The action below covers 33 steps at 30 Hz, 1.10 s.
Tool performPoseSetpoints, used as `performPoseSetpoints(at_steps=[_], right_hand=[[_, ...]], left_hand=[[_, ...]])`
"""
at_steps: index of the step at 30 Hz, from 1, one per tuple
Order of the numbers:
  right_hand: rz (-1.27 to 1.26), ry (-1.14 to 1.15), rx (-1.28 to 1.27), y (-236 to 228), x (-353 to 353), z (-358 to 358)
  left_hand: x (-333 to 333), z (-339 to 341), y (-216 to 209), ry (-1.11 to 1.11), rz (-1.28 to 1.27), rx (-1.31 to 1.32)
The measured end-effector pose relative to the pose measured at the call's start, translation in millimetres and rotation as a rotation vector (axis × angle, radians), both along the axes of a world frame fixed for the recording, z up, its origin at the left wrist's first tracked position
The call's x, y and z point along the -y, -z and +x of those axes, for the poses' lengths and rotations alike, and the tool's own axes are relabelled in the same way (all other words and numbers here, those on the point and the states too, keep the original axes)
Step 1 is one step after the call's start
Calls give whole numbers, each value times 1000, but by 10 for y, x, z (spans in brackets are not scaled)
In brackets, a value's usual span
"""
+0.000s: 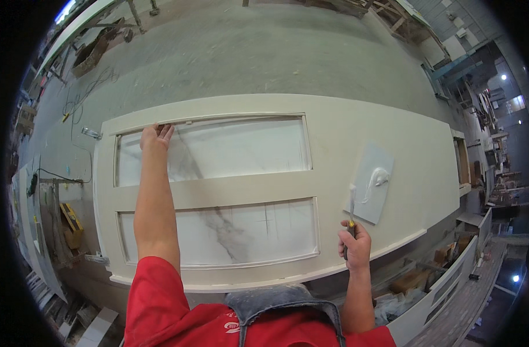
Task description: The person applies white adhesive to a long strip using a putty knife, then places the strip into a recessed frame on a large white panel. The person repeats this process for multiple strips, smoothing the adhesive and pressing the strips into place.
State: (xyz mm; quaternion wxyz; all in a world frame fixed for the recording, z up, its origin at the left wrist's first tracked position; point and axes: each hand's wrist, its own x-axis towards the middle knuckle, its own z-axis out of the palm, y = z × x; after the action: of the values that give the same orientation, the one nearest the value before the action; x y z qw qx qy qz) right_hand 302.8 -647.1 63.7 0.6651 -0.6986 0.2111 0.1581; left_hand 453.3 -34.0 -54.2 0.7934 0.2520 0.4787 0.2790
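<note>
A cream door panel (pixel 241 194) lies flat before me, with two long rectangular openings. White, marble-like surface shows inside both. Reaching to the far opening, my left hand (pixel 156 136) has its fingers stretched out onto the thin molding (pixel 218 119) along its far edge, near the left corner. My right hand (pixel 355 246) is wrapped round the dark handle of a putty knife (pixel 352 222), held upright over the door's near right part. White paste shows at the blade's tip. Beside it, a pale grey board (pixel 377 194) lies on the door, carrying a lump of white putty (pixel 380 177).
Left of the door stands a yellow and black tool (pixel 72 218). A cable (pixel 82 95) trails over the concrete floor (pixel 247 55) beyond. Wooden frames and scrap pieces (pixel 412 280) lie at the near right. Metal brackets (pixel 91 133) stick out at the door's left end.
</note>
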Motion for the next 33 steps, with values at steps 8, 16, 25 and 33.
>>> performPoseSetpoints(at_steps=[8,16,25,33], right_hand=[[19,103,50,-126,110,-105],[108,328,407,-635,318,-42],[3,-266,239,-869,727,-3],[388,-333,-149,-660,1375,-536]], left_hand=[[-237,-92,28,-15,15,93],[551,-346,-1379,128,217,379],[2865,-1070,-1793,714,188,567],[4522,-1395,-1865,879,126,525]])
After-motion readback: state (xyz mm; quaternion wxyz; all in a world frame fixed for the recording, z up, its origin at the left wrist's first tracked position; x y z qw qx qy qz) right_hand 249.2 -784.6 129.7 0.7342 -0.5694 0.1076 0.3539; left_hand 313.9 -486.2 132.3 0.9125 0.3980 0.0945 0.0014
